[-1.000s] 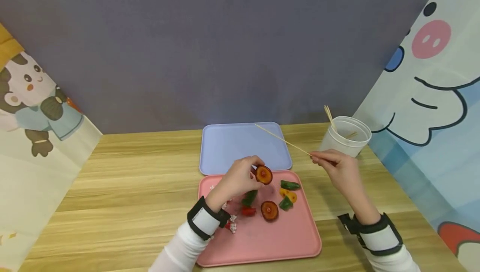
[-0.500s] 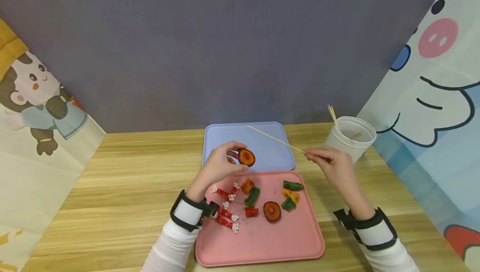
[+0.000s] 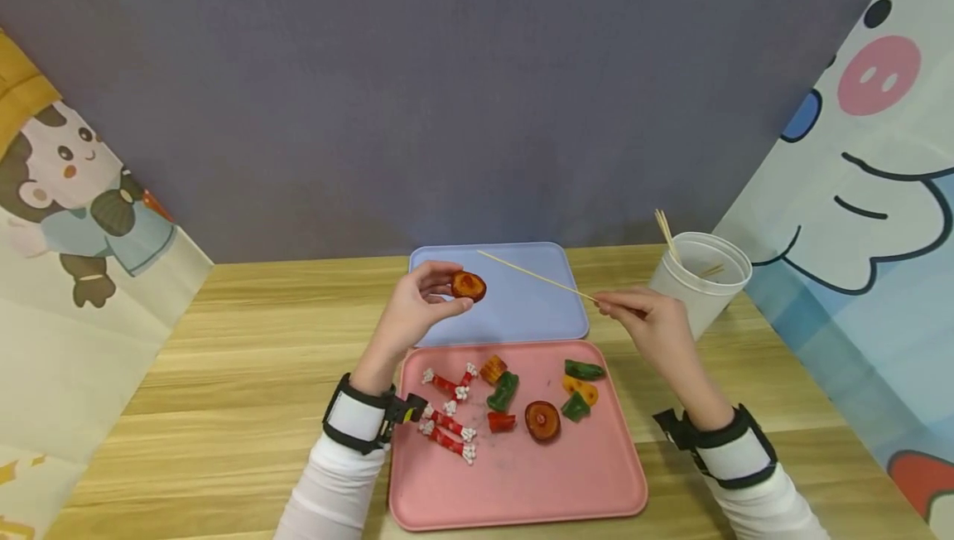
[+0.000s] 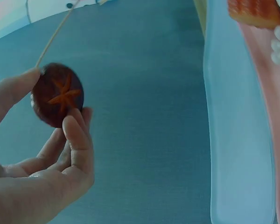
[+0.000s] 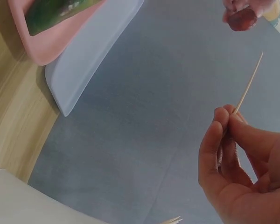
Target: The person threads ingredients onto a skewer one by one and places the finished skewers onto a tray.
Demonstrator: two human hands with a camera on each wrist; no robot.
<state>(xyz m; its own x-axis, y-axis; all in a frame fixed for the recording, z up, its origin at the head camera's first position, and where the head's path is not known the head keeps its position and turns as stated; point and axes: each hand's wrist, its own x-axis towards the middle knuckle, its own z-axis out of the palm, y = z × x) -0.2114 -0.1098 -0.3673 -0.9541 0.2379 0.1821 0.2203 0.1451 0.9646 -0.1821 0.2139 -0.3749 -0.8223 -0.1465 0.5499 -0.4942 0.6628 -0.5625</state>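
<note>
Between thumb and fingers my left hand (image 3: 419, 298) holds a mushroom (image 3: 468, 286) over the blue tray. In the left wrist view the brown cap of the mushroom (image 4: 60, 95) shows a star-shaped cut. My right hand (image 3: 650, 326) pinches a thin wooden skewer (image 3: 532, 274) near its right end; the other end points up and left over the blue tray (image 3: 514, 316). In the right wrist view, a gap shows between the tip of the skewer (image 5: 250, 80) and the mushroom (image 5: 242, 19).
A pink tray (image 3: 522, 486) in front bears another mushroom (image 3: 542, 421), red-and-white pieces (image 3: 447, 443), green pieces (image 3: 503, 391), a red piece (image 3: 502, 421), an orange piece (image 3: 493, 369) and a yellow slice (image 3: 585, 391). A white bucket (image 3: 689, 291) with more skewers (image 3: 666, 233) stands at right.
My left hand has lifted the mushroom from over the pink tray, up and left to over the blue tray. My right hand has shifted slightly left with the skewer.
</note>
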